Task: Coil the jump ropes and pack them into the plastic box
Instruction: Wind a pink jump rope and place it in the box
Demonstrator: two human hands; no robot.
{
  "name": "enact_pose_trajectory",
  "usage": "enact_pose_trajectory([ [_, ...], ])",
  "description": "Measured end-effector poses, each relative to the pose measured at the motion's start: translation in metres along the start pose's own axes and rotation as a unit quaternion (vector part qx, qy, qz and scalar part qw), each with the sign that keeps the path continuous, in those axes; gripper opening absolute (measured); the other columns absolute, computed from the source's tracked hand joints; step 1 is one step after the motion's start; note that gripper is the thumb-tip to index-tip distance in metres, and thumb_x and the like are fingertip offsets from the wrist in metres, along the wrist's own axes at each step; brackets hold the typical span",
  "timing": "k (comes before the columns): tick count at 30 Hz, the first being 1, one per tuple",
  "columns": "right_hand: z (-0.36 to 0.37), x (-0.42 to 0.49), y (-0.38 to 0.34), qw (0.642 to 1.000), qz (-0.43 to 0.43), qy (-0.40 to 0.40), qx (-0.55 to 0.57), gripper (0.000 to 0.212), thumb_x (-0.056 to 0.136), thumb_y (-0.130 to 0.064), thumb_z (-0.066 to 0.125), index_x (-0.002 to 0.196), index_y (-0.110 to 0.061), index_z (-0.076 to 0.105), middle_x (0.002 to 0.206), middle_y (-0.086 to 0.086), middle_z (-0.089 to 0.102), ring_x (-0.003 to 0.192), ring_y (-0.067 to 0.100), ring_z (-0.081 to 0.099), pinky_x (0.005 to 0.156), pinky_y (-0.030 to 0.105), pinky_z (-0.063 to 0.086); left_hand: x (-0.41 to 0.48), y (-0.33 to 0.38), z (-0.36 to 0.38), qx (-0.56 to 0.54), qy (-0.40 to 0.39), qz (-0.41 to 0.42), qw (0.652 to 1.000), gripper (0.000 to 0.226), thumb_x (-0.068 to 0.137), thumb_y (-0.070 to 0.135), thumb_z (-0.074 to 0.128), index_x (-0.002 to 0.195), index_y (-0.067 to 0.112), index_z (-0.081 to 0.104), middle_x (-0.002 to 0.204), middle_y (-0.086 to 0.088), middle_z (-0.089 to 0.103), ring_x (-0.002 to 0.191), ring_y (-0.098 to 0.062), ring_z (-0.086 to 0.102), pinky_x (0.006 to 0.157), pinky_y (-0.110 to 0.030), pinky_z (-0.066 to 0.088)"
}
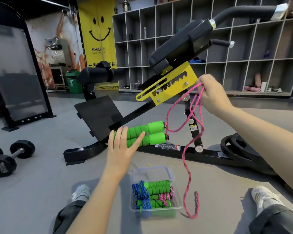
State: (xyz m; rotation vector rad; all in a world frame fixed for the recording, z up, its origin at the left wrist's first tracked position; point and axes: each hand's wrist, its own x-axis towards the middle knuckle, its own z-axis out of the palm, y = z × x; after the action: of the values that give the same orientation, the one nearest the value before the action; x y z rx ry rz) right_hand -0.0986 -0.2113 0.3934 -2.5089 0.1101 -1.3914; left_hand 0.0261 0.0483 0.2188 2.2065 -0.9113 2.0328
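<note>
Fingers (205,81) pinch rope (189,119); handles (152,134) seemingly rightward.

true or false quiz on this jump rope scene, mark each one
1. The left hand holds two green handles. True.
2. The right hand holds nothing. False: it pinches loops of the pink rope.
3. The plastic box has nothing in it. False: coiled ropes with green handles lie inside.
4. The pink rope hangs down on the box's right side. True.
5. The dumbbells lie to the person's right. False: they are on the left.
</note>
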Motion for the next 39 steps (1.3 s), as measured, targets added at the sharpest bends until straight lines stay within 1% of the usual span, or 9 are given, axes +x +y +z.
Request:
enact_pose_trajectory([
  [5,0.036,-0.038,0.041,0.932,0.134,-0.292,-0.17,0.011,0.094,-0.004,0.035,0.09,-0.011,0.044,0.106,0.019,0.053,0.092,0.032,0.05,0.073,0.035,0.037,-0.022,0.005,0.01,0.009,-0.016,0.001,1.0,0.089,0.071,-0.024,0.031,0.146,0.025,0.031,0.128,-0.028,0.037,0.119,-0.041,0.041,0.109,-0.056,0.024],
  [8,0.049,-0.068,0.058,0.801,0.193,-0.488,-0.288,0.036,0.09,-0.003,0.041,0.126,-0.007,0.043,0.119,0.015,0.051,0.1,0.029,0.052,0.082,0.035,0.044,-0.031,0.004,0.011,0.005,-0.04,0.009,0.999,0.081,0.081,-0.022,0.02,0.147,0.025,0.027,0.127,-0.028,0.038,0.119,-0.041,0.041,0.106,-0.057,0.029],
  [10,0.06,-0.08,0.062,0.791,0.185,-0.522,-0.26,0.057,0.091,-0.006,0.039,0.145,-0.01,0.022,0.141,0.016,0.039,0.124,0.033,0.043,0.1,0.038,0.039,-0.035,0.004,0.014,0.0,-0.039,0.026,0.999,0.079,0.083,-0.02,0.02,0.147,0.025,0.027,0.127,-0.028,0.038,0.119,-0.041,0.042,0.104,-0.057,0.031],
  [13,0.077,-0.094,0.045,0.858,0.205,-0.47,0.019,0.066,0.089,0.002,0.037,0.149,-0.019,0.018,0.152,0.007,0.026,0.136,0.022,0.031,0.107,0.028,0.028,-0.04,0.01,0.019,-0.001,-0.028,0.076,0.997,0.089,0.072,-0.02,0.037,0.148,0.024,0.026,0.128,-0.029,0.038,0.119,-0.041,0.042,0.105,-0.056,0.029],
  [18,0.112,-0.146,0.016,0.816,0.335,-0.301,0.363,0.037,0.096,-0.05,0.033,0.11,-0.031,0.062,0.126,-0.007,0.06,0.116,0.007,0.053,0.108,0.03,0.028,-0.047,0.028,0.017,-0.031,-0.053,0.058,0.996,0.101,0.059,-0.023,0.04,0.148,0.021,0.024,0.128,-0.029,0.037,0.12,-0.042,0.041,0.104,-0.058,0.03],
  [20,0.128,-0.17,0.014,0.813,0.379,-0.25,0.363,0.064,0.089,-0.067,0.028,0.104,-0.02,0.069,0.103,0.0,0.072,0.099,0.01,0.065,0.104,0.036,0.036,-0.052,0.034,0.019,-0.031,-0.055,0.062,0.996,0.102,0.06,-0.022,0.043,0.151,0.019,0.02,0.128,-0.029,0.037,0.12,-0.042,0.041,0.103,-0.057,0.031],
  [24,0.142,-0.19,0.009,0.821,0.443,-0.114,0.342,0.06,0.1,-0.044,0.027,0.07,0.001,0.055,0.048,0.013,0.043,0.04,0.018,0.05,0.045,0.02,0.039,-0.066,0.045,0.022,-0.037,-0.056,0.067,0.995,0.104,0.062,-0.021,0.048,0.153,0.017,0.014,0.128,-0.028,0.039,0.119,-0.041,0.042,0.107,-0.055,0.027],
  [30,0.155,-0.183,0.011,0.786,0.505,0.022,0.355,0.053,0.101,-0.043,0.027,0.069,-0.007,0.05,0.064,0.01,0.045,0.058,0.022,0.04,0.061,0.033,0.037,-0.064,0.059,0.016,-0.084,-0.086,0.024,0.993,0.089,0.069,-0.022,0.017,0.149,0.019,0.022,0.128,-0.028,0.035,0.121,-0.04,0.038,0.11,-0.054,0.021],
  [39,0.176,-0.232,-0.021,0.93,0.3,-0.191,0.096,0.023,0.101,-0.025,0.026,0.108,-0.012,0.044,0.087,0.013,0.06,0.082,0.032,0.059,0.061,0.034,0.032,-0.07,0.061,0.029,-0.054,-0.099,-0.004,0.994,0.088,0.072,-0.019,0.031,0.149,0.02,0.021,0.127,-0.029,0.036,0.119,-0.04,0.039,0.105,-0.055,0.028],
])
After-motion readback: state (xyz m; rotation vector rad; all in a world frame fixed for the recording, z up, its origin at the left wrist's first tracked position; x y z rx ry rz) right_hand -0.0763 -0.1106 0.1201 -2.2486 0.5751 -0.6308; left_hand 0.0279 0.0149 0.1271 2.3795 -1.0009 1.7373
